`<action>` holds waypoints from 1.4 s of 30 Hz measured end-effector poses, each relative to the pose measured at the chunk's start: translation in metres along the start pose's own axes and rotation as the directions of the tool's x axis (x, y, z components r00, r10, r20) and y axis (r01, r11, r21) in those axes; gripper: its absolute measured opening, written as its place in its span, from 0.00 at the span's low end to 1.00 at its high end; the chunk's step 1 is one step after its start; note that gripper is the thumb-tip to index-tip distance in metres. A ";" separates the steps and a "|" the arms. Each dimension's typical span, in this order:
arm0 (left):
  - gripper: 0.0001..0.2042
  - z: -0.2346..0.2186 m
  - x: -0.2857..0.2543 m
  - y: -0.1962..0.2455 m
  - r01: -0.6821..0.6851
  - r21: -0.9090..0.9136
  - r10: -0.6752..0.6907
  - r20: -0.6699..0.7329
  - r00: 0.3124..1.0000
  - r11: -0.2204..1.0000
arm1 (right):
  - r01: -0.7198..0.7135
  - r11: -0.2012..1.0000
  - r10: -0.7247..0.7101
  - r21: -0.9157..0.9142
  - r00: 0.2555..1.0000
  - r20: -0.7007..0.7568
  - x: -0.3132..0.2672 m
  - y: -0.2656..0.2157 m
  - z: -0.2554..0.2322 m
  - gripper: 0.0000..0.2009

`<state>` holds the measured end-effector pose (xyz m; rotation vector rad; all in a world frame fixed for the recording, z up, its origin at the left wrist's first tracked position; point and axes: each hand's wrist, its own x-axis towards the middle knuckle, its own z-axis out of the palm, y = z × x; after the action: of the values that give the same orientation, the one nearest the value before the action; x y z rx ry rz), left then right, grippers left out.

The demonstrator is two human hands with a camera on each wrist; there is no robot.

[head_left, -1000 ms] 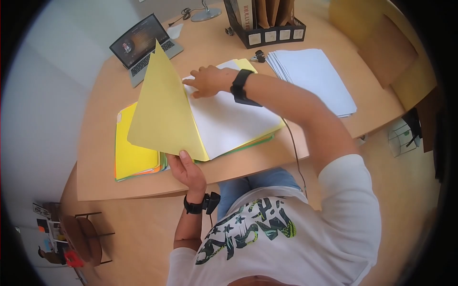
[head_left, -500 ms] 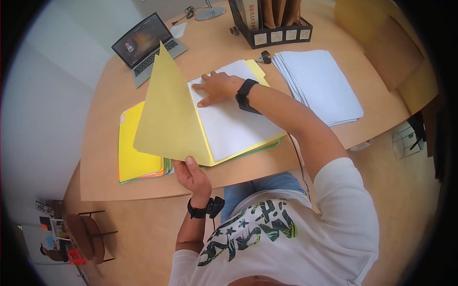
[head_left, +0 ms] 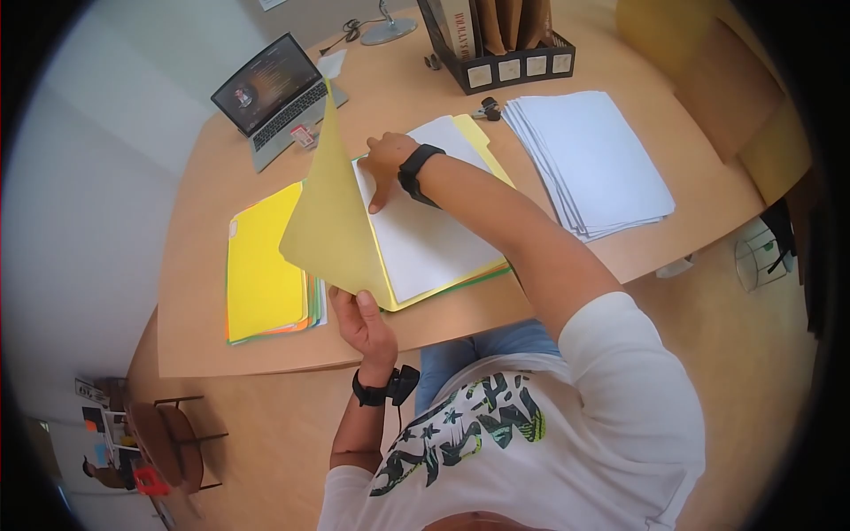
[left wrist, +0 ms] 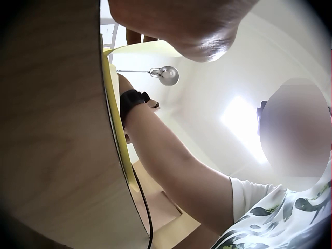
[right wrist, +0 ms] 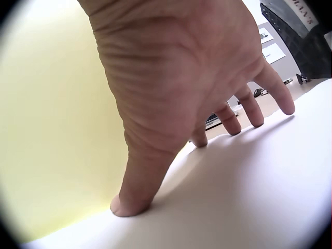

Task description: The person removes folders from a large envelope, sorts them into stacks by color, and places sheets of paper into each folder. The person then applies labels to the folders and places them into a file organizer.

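A pale yellow folder lies open, its cover [head_left: 326, 212] raised and white sheets [head_left: 436, 221] inside. The left hand [head_left: 365, 326] pinches the cover's lower edge, thumb in front and fingers behind. On the sheets beside the fold rests the right hand [head_left: 388, 161], its fingers spread. In the right wrist view the right hand [right wrist: 176, 88] touches the white paper [right wrist: 244, 197] with thumb and fingertips, the yellow cover [right wrist: 57, 119] upright beside it. Part of the left hand [left wrist: 181, 26] shows above the folder's yellow edge [left wrist: 118, 124] in the left wrist view.
Bright yellow folders [head_left: 270, 265] are stacked at the left, a paper stack [head_left: 593, 164] at the right. A laptop [head_left: 274, 93], a lamp base [head_left: 388, 32], black clips [head_left: 488, 110] and a black file holder [head_left: 518, 69] stand farther back.
The cover has swung a little toward the right and bends more, uncovering a small red-and-white item near the laptop. The right hand has moved nearer the fold, and the left hand still holds the cover.
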<state>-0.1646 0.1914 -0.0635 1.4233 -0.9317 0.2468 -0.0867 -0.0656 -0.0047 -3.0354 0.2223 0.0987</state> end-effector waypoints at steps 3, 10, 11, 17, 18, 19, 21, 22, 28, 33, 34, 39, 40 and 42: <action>0.15 0.000 0.001 0.001 0.024 -0.027 -0.023 0.028 0.999 0.999 | -0.090 0.996 0.092 -0.020 0.987 0.131 -0.003 -0.013 -0.016 0.41; 0.14 0.009 0.005 0.005 -0.064 0.113 0.042 0.184 0.982 0.992 | 0.037 0.980 -0.029 0.193 0.998 -0.047 -0.059 -0.015 -0.019 0.22; 0.14 0.010 0.006 0.005 -0.086 0.134 0.056 0.211 0.976 0.987 | 0.057 0.974 -0.039 0.220 0.996 -0.086 -0.079 -0.019 -0.025 0.19; 0.15 0.017 0.009 0.016 -0.227 0.253 0.110 0.404 0.908 0.941 | 0.142 0.949 -0.055 0.281 0.954 -0.295 -0.132 0.028 0.000 0.18; 0.15 0.016 0.010 0.019 -0.262 0.294 0.105 0.457 0.883 0.919 | 0.225 0.936 -0.129 0.269 0.933 -0.335 -0.124 0.050 0.007 0.18; 0.16 0.016 0.010 0.022 -0.297 0.333 0.095 0.509 0.856 0.895 | 0.285 0.921 -0.178 0.266 0.915 -0.363 -0.120 0.070 0.011 0.18; 0.17 0.014 0.012 0.025 -0.362 0.366 0.084 0.594 0.800 0.857 | 0.275 0.914 -0.149 0.297 0.910 -0.386 -0.117 0.103 0.016 0.17; 0.17 0.014 0.014 0.025 -0.395 0.378 0.077 0.634 0.770 0.837 | 0.241 0.913 -0.103 0.328 0.917 -0.386 -0.119 0.116 0.018 0.17; 0.21 0.008 0.029 0.015 -0.493 0.400 0.015 0.766 0.643 0.773 | -0.072 0.779 0.301 0.623 0.915 -0.270 -0.141 0.146 0.020 0.13; 0.25 0.011 0.077 -0.002 -0.304 0.485 -0.244 0.777 0.580 0.820 | -0.080 0.929 0.158 0.361 0.969 -0.191 -0.146 0.106 0.025 0.18; 0.27 0.014 0.086 -0.001 -0.275 0.525 -0.301 0.763 0.572 0.806 | -0.093 0.951 0.154 0.293 0.970 -0.190 -0.145 0.101 0.025 0.18; 0.35 0.018 0.104 -0.008 -0.407 0.547 -0.300 0.795 0.527 0.731 | -0.136 0.946 0.145 0.294 0.989 -0.008 -0.138 0.106 -0.003 0.17; 0.35 0.019 0.108 -0.004 -0.383 0.549 -0.340 0.802 0.491 0.743 | -0.147 0.942 0.147 0.301 0.989 0.025 -0.134 0.110 -0.008 0.17; 0.35 0.023 0.116 0.001 -0.332 0.556 -0.412 0.812 0.414 0.762 | -0.127 0.940 0.172 0.318 0.978 -0.118 -0.113 0.144 -0.007 0.16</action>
<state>-0.1002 0.1274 0.0121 2.3381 -1.8530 -0.3958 -0.2191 -0.1925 -0.0032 -2.7108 0.4367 -0.1340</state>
